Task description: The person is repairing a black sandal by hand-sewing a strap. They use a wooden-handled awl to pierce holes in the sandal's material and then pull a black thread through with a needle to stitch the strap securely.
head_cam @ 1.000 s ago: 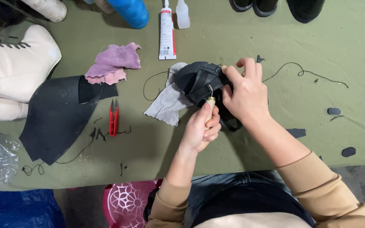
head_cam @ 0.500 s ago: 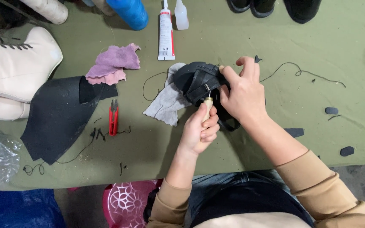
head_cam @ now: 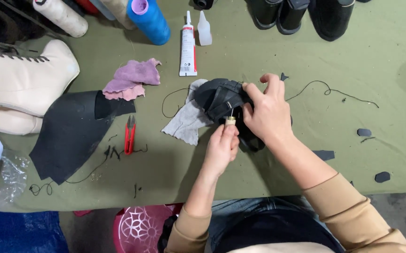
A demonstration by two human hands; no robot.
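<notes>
Your left hand [head_cam: 221, 147] pinches a wooden-handled awl [head_cam: 230, 120], its tip against the black shoe upper [head_cam: 221, 98]. Your right hand [head_cam: 266, 112] grips that upper from the right, holding it near the middle of the desk [head_cam: 165, 178], over a grey cloth [head_cam: 186, 122]. Red thread snips [head_cam: 129, 134] lie well to the left.

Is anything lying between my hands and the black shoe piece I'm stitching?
Nothing visible does. The right hand already grips the black shoe piece, and the left hand presses an awl against it. The red snips lie off to the left.
</notes>
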